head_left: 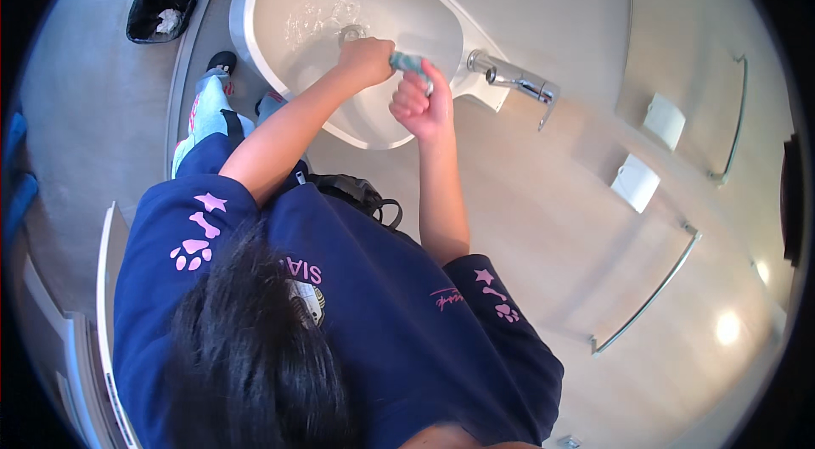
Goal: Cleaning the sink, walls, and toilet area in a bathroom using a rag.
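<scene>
Above the white washbasin [244, 16], a small teal cloth [407, 62] is bunched up between my hands. My left hand [368, 61] is closed round one end of it, near the round drain [352, 33]. The other end is in my right hand [422, 101], whose fingers are curled with the thumb up. The parts of the cloth inside both fists are hidden. A chrome tap [518, 80] sits on the basin's right end, just beyond my right hand. Some water or bubbles glisten on the basin floor by the drain.
A black bin [161, 12] with crumpled white paper stands on the floor at the far left. White paper [635, 183] and a metal bar [645, 296] show at the right, with a similar pair beyond. A dark bag [348, 194] hangs at my waist.
</scene>
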{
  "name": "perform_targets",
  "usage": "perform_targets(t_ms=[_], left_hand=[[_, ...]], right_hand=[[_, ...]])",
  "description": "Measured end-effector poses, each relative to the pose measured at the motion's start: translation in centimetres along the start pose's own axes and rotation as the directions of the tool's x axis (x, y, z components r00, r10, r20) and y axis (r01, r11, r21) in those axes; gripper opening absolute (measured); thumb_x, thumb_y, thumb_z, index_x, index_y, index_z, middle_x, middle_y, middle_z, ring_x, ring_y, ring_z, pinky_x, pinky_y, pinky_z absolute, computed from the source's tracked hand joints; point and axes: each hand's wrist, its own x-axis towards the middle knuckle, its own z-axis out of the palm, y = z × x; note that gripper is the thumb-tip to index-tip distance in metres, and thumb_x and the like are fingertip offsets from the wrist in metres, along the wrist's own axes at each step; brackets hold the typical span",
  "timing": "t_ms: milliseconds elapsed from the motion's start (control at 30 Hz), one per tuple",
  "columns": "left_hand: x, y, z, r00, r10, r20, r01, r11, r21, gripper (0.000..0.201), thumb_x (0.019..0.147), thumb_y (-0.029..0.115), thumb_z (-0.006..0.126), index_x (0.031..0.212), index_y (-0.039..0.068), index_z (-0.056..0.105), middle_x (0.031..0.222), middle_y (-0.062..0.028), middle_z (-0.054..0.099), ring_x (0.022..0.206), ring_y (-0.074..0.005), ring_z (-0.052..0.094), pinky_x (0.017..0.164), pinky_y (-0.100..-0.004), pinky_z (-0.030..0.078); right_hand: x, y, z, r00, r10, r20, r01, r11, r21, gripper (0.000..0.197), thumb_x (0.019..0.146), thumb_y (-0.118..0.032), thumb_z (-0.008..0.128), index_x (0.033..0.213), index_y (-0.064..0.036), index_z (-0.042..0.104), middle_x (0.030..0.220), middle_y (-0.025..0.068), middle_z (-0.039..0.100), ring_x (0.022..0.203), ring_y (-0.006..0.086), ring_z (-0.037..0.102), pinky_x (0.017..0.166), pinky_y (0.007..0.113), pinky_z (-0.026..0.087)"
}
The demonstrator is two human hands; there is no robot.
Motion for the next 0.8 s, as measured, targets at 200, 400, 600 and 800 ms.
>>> perform_targets(t_ms=[200, 400, 600, 800], left_hand=[[0.0, -0.6, 0.6, 0.888, 0.452, -0.088, -0.433, 0.884, 0.177, 0.026, 0.071, 0.025, 0.062, 0.091, 0.01, 0.056, 0.082, -0.0097, 0.061, 0.08, -0.0285, 0.06, 0.066, -0.0405, 0.047], [-0.9, -0.1, -1.1, 0.967, 0.253, 0.032, -0.24, 0.946, -0.219, 0.038, 0.076, 0.035, 0.059, 0.098, 0.006, 0.049, 0.079, -0.0127, 0.06, 0.076, -0.0309, 0.06, 0.064, -0.0406, 0.046], [-0.9, 0.4, -1.1, 0.983, 0.151, 0.1, 0.047, 0.322, -0.946, 0.035, 0.084, 0.039, 0.05, 0.096, 0.007, 0.047, 0.061, -0.0028, 0.05, 0.046, -0.0145, 0.048, 0.039, -0.0268, 0.035], [-1.6, 0.9, -3.3, 0.74, 0.588, 0.326, 0.596, -0.351, -0.722, 0.03, 0.087, 0.04, 0.045, 0.089, 0.01, 0.046, 0.055, 0.0032, 0.038, 0.036, -0.0046, 0.03, 0.032, -0.0193, 0.02]], right_hand=[[-1.4, -0.3, -1.3, 0.898, -0.349, -0.267, 0.174, 0.84, -0.514, 0.038, 0.089, -0.042, 0.042, 0.073, -0.0086, 0.049, 0.055, 0.0024, 0.043, 0.049, 0.0151, 0.046, 0.051, 0.029, 0.043], [0.8, -1.3, 1.1, 0.624, -0.675, -0.395, -0.118, 0.419, -0.9, 0.029, 0.089, -0.033, 0.046, 0.086, -0.0047, 0.053, 0.075, 0.005, 0.056, 0.075, 0.0157, 0.057, 0.071, 0.032, 0.047], [2.7, -2.6, 1.6, 0.831, -0.555, 0.023, 0.41, 0.583, -0.701, 0.048, 0.083, -0.036, 0.055, 0.118, -0.005, 0.043, 0.116, 0.0112, 0.049, 0.111, 0.0247, 0.044, 0.092, 0.038, 0.037], [6.0, -4.0, 0.6, 0.789, -0.509, 0.345, 0.605, 0.742, -0.288, 0.047, 0.074, -0.035, 0.066, 0.109, -0.0119, 0.046, 0.115, 0.0077, 0.05, 0.121, 0.0317, 0.035, 0.105, 0.047, 0.022]])
